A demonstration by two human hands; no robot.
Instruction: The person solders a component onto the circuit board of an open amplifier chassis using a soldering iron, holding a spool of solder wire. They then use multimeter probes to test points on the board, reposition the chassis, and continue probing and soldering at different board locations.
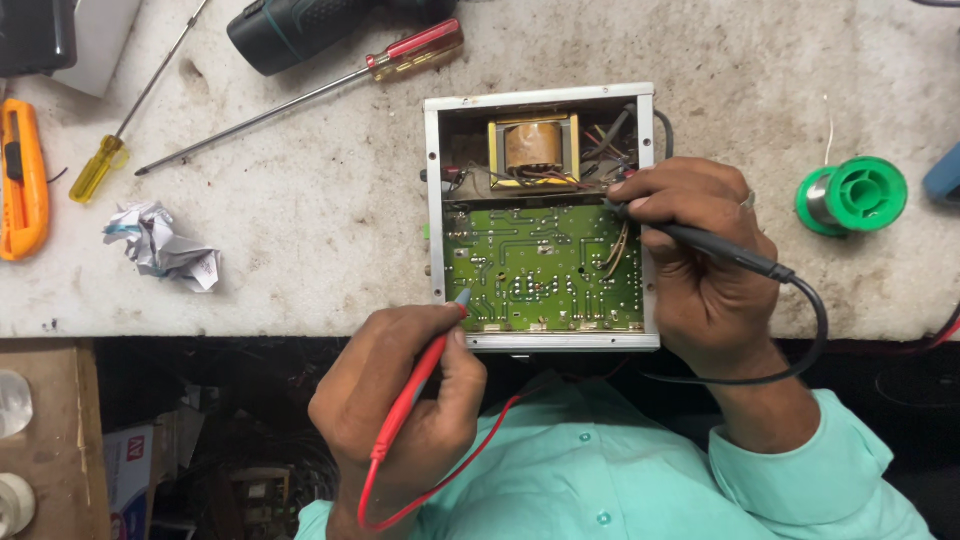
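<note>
Two meter probes applied to the green circuit board (545,268) of an opened metal case (541,215) lying near the front edge of the workbench (300,250).

The left hand (400,420) has its fingers curled closed around a red probe (425,375), pen-fashion, the tip touching the board's lower left corner; its red lead (440,480) loops down over the mint-green shirt (600,470). The right hand (700,260) pinches a black probe (715,245) between thumb and fingers, tip at the board's upper right edge, just below the copper-wound transformer (533,148). To the right lies a green solder spool (855,195); to the left, a crumpled paper (160,243), a red-handled screwdriver (300,100), a yellow-handled screwdriver (125,125) and an orange utility knife (22,180).
</note>
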